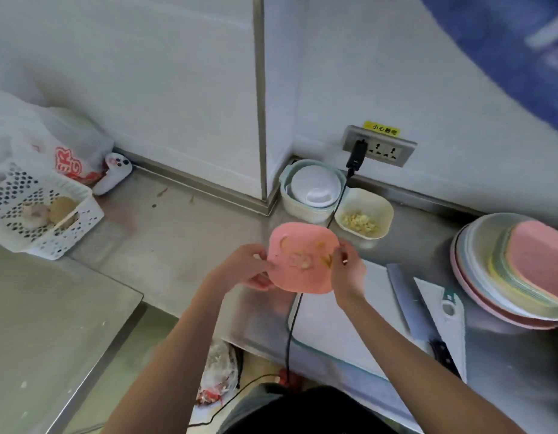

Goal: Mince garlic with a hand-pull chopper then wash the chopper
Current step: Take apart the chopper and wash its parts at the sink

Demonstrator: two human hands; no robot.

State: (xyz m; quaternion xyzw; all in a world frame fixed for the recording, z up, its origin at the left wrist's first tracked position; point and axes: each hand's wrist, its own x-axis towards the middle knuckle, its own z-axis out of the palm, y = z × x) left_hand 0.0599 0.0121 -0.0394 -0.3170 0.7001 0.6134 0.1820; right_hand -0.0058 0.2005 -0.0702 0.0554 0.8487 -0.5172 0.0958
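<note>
My left hand [249,266] grips the left rim of a pink plate [302,277] holding garlic skins and scraps, raised above the steel counter. On the plate's right edge rests my right hand [348,270], its fingers curled around the rim. Behind the plate stands the hand-pull chopper [310,191], a pale tub with a white lid, against the wall corner. A cream bowl [365,203] beside it holds minced garlic [360,222].
A white cutting board [349,327] with a cleaver [418,314] lies at right. Stacked coloured plates [519,270] sit far right. A black cable [290,333] runs from the wall socket [379,145] across the counter. At left are a white basket [42,211] and a plastic bag [46,142].
</note>
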